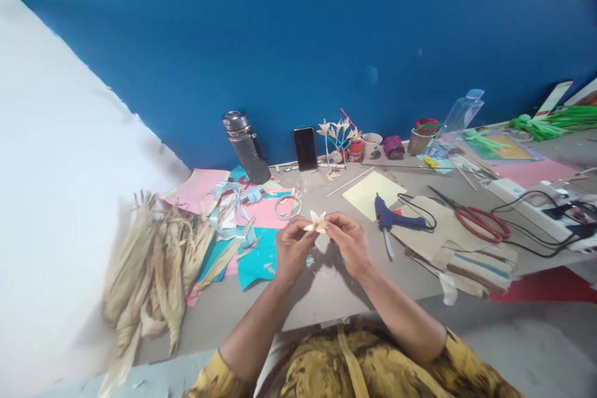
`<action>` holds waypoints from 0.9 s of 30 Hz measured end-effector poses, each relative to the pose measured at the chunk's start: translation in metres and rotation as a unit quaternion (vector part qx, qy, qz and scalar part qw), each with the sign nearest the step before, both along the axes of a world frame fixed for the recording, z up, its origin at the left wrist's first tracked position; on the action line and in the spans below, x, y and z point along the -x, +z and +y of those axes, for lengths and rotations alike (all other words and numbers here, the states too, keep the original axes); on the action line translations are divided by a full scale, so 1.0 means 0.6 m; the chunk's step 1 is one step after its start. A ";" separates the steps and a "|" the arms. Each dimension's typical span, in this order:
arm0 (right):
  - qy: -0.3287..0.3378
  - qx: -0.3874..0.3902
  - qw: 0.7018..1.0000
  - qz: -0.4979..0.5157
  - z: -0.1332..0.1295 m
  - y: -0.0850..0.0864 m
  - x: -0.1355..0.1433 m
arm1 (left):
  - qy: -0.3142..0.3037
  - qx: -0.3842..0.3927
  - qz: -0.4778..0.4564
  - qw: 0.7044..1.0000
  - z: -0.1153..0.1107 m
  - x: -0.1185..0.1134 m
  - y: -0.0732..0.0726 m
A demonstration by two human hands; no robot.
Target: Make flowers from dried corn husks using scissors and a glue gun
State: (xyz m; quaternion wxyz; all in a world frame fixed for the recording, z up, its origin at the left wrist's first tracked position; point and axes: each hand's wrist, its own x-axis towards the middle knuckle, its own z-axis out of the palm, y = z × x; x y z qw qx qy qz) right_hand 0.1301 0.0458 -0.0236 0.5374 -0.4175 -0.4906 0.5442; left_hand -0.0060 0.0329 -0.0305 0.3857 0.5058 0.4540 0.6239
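Between my two hands, just above the table's front part, is a small cream flower [317, 222] with pointed petals, which looks made of dried corn husk. My left hand [295, 242] pinches it from the left with thumb and fingers. From the right, the thumb and fingertips of my right hand [349, 241] are closed on its petals. Similar husk flowers [339, 130] on pale blue stems stand upright at the back of the table. Dried corn husks [152, 267] lie in a bundle at the left.
A blue glue gun [396, 216], red-handled scissors [482, 224] and a white power strip [527, 208] with cables lie to the right. Pink and teal paper sheets [259, 255] lie left of my hands. Behind stand a flask [247, 149], a phone [305, 149] and a tilted plastic bottle [454, 124].
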 end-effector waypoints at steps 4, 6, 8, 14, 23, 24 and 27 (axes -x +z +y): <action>0.014 0.002 1.000 -0.002 0.000 0.007 0.001 | 0.013 -0.005 0.005 1.000 0.000 0.000 0.004; 0.019 0.004 1.000 -0.006 0.000 0.009 0.002 | 0.024 -0.012 0.017 1.000 -0.001 0.000 0.005; 0.022 0.006 1.000 -0.009 0.000 0.008 0.000 | 0.037 -0.027 0.043 0.998 -0.002 0.000 0.005; -0.010 0.017 1.000 -0.024 -0.007 -0.010 -0.018 | 0.115 -0.078 0.148 0.979 -0.003 -0.002 0.000; -0.116 -0.199 0.930 -0.285 -0.043 0.003 -0.012 | 0.185 -0.085 0.201 0.958 0.002 -0.004 -0.005; -0.129 -0.233 0.912 -0.312 -0.042 0.007 -0.010 | 0.186 -0.087 0.204 0.957 0.002 -0.004 -0.004; -0.146 -0.284 0.880 -0.352 -0.036 0.015 -0.007 | 0.186 -0.090 0.206 0.956 0.001 -0.003 -0.003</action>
